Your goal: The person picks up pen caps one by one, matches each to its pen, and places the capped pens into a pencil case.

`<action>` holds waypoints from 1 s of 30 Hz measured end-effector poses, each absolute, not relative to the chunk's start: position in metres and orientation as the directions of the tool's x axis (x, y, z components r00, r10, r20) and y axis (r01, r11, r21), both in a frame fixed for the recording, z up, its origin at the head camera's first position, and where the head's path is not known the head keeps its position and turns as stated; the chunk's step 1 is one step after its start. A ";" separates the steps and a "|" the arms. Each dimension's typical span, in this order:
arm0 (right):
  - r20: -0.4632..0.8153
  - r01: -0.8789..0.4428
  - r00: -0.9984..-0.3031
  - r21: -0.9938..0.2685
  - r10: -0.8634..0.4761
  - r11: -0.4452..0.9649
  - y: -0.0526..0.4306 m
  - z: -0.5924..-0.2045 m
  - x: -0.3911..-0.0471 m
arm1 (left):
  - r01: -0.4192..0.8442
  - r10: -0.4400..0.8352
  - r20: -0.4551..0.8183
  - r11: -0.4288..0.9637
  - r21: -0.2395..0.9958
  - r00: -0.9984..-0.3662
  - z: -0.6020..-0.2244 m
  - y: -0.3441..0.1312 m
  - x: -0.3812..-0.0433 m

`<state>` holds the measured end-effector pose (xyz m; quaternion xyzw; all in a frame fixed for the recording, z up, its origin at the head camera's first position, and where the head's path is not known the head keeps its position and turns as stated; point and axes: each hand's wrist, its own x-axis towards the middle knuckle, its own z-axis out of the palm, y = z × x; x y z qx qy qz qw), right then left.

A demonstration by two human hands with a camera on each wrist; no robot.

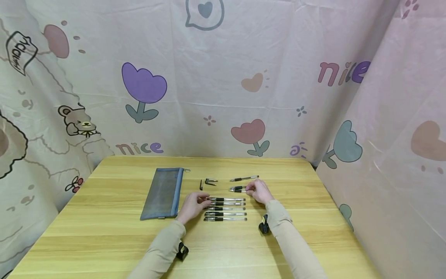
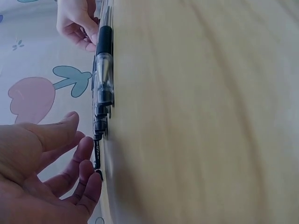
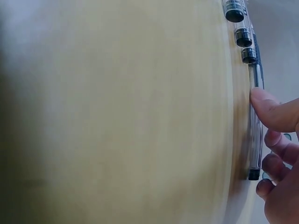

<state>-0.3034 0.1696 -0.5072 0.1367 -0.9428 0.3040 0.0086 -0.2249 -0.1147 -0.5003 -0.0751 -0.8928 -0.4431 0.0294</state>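
Observation:
Several capped clear gel pens with black grips lie in a row on the table. My left hand is at the cap ends of the farther pens, thumb apart from the loosely bent fingers; the left wrist view shows its fingertips beside a black cap. Beyond the row, two uncapped pens lie close together, tips leftward. My right hand pinches one by its rear part; in the right wrist view the thumb lies on the clear barrel. Another uncapped pen lies farther back.
Loose black pen caps lie behind the row, one cap standing apart. A blue-grey mesh zip pouch lies flat at the left. A patterned curtain hangs behind the wooden table.

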 end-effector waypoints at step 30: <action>0.041 -0.133 -0.986 -0.789 -0.164 0.600 0.169 -0.505 -0.276 | 0.105 0.109 0.037 0.728 0.678 -0.993 -0.505 -0.126 -0.245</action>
